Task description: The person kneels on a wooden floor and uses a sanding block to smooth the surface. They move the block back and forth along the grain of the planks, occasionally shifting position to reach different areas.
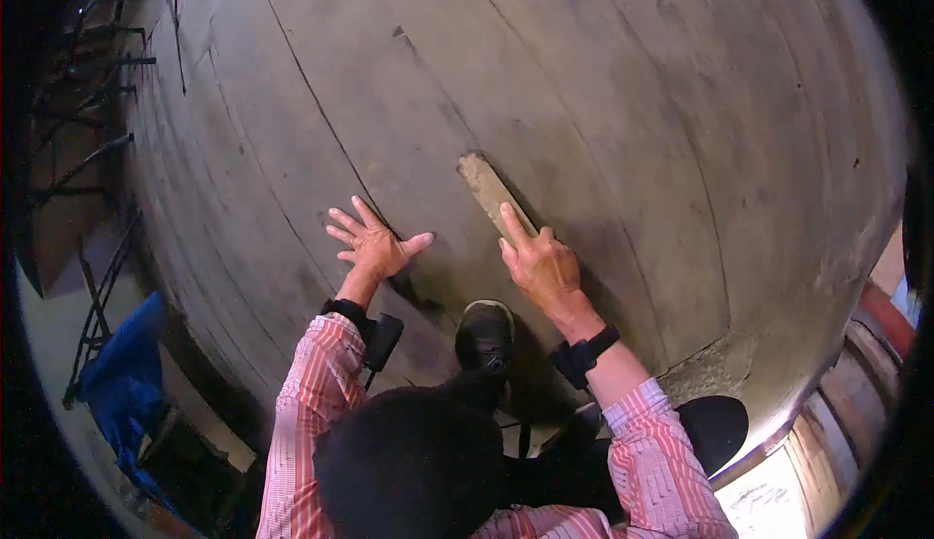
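My left hand (377, 244) rests on the grey, streaked surface (603, 72) with fingers spread and nothing in it. Its palm side is hidden. To its right, my right hand (535, 262) grips a flat, narrow wooden bar (486, 184), index finger stretched along it and the other fingers curled at its sides. The bar lies slanted on the surface, its far end crusted with pale grey material. Long dark lines run across the surface around both hands. My dark shoe (484, 337) is below and between the hands.
Black metal frames (97, 145) line the left edge beyond the surface. A crumpled blue sheet (122, 383) hangs at the lower left. Curved red and pale bands (871, 364) show beyond the right edge. A rough patch (710, 374) marks the surface at lower right.
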